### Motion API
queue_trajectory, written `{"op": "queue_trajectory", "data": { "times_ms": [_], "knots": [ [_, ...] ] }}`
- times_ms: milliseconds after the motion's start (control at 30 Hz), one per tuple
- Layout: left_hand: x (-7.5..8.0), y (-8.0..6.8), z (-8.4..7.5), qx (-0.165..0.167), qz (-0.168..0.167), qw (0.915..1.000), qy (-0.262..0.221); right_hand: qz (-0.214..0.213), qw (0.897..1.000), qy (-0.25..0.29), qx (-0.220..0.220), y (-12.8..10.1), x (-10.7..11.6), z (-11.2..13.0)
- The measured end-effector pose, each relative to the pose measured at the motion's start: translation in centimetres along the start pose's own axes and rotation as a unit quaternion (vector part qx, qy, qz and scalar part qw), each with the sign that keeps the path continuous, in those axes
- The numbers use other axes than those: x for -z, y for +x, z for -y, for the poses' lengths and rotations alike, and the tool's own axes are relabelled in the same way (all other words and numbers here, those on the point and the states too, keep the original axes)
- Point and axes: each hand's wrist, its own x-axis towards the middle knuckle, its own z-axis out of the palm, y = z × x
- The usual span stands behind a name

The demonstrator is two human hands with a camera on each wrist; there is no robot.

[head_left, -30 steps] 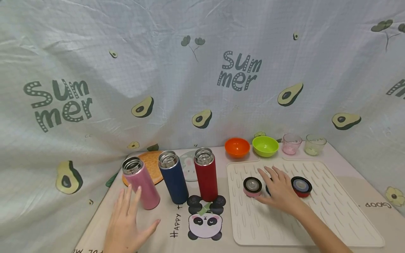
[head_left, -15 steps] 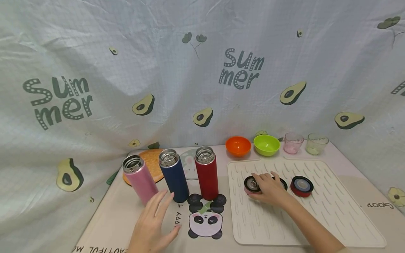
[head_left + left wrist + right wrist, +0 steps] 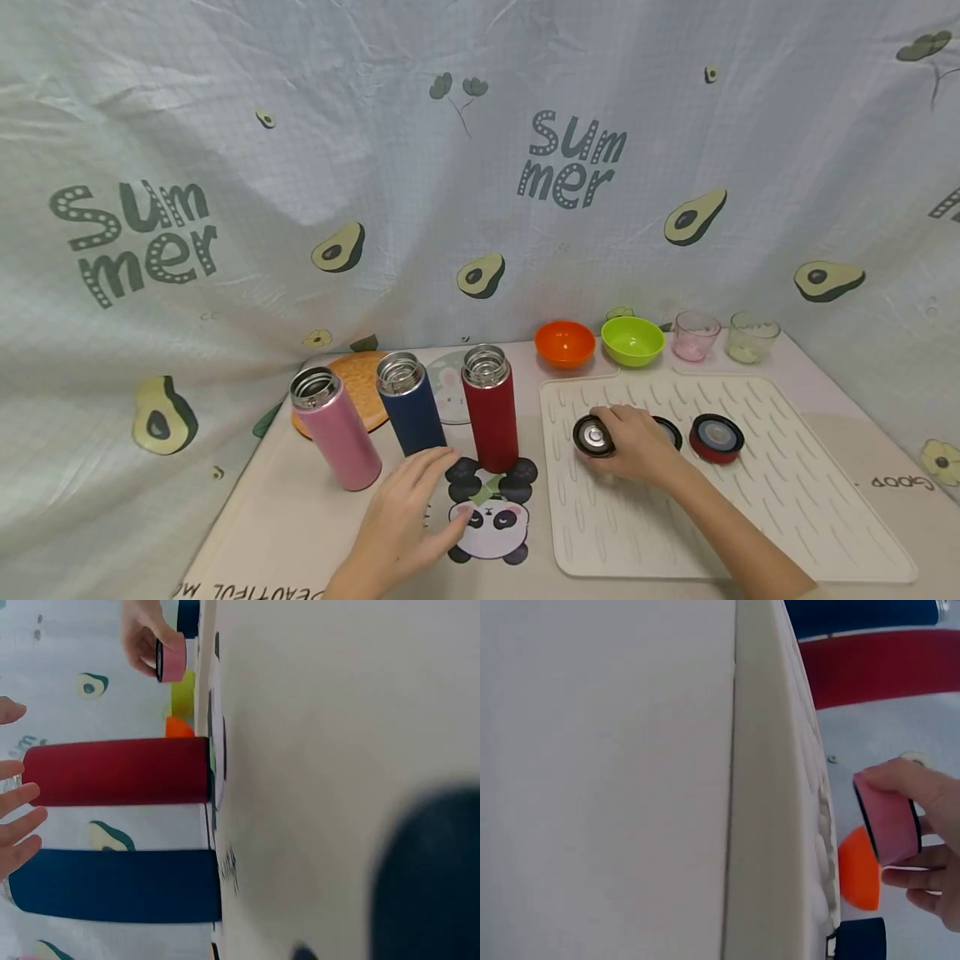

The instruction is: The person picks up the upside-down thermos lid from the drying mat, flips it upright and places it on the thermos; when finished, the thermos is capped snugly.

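Note:
My right hand (image 3: 637, 446) grips a pink bottle lid (image 3: 889, 821) between thumb and fingers, tilted and clear of the ribbed mat in the right wrist view. Its dark-rimmed underside faces up in the head view. Behind the hand lie a blue lid (image 3: 670, 432), partly hidden, and a red lid (image 3: 716, 439). My left hand (image 3: 401, 521) hovers with relaxed, spread fingers in front of the blue bottle (image 3: 411, 412), holding nothing. The pink bottle (image 3: 339, 433) stands left of that, the red bottle (image 3: 491, 421) to the right. All three bottles are upright and uncapped.
The lids' cream mat (image 3: 637, 533) covers the table's right side. Along the back stand an orange bowl (image 3: 565, 346), a green bowl (image 3: 632, 342), a pink glass (image 3: 693, 337) and a greenish glass (image 3: 750, 340). A printed curtain (image 3: 420, 183) hangs behind.
My right hand has moved left from over the blue lid, taken hold of the pink lid and lifted it. My left hand has shifted right, from the pink bottle to before the blue one.

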Motion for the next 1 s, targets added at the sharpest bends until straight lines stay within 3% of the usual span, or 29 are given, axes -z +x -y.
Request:
{"op": "queue_trajectory", "data": {
  "times_ms": [200, 333, 433, 600, 800, 867, 1000],
  "knots": [
    [-0.9, 1.8, -1.3, 0.034, 0.026, 0.9969, -0.066, -0.024, 0.999, 0.006, 0.033, 0.5, 1.4, 2.2],
    [-1.6, 2.7, -2.0, 0.075, 0.065, 0.9876, -0.122, -0.037, 0.998, 0.006, 0.054, 0.7, 2.7, 3.9],
    [-2.3, 3.3, -2.2, 0.109, 0.103, 0.9738, -0.171, -0.047, 0.996, 0.008, 0.072, 0.9, 3.5, 5.2],
    [-3.7, 4.0, -2.7, 0.159, 0.154, 0.9411, -0.255, -0.077, 0.99, 0.023, 0.114, 0.9, 4.5, 7.1],
    [-4.8, 4.9, -3.5, 0.18, 0.157, 0.9004, -0.364, -0.091, 0.982, 0.039, 0.158, 0.8, 5.2, 9.2],
    [-5.0, 5.1, -3.7, 0.181, 0.152, 0.8929, -0.383, -0.099, 0.98, 0.039, 0.169, 0.8, 5.3, 9.8],
    [-5.1, 5.2, -4.0, 0.182, 0.134, 0.8909, -0.394, -0.114, 0.975, 0.034, 0.186, 0.7, 5.4, 10.5]
  ]
}}
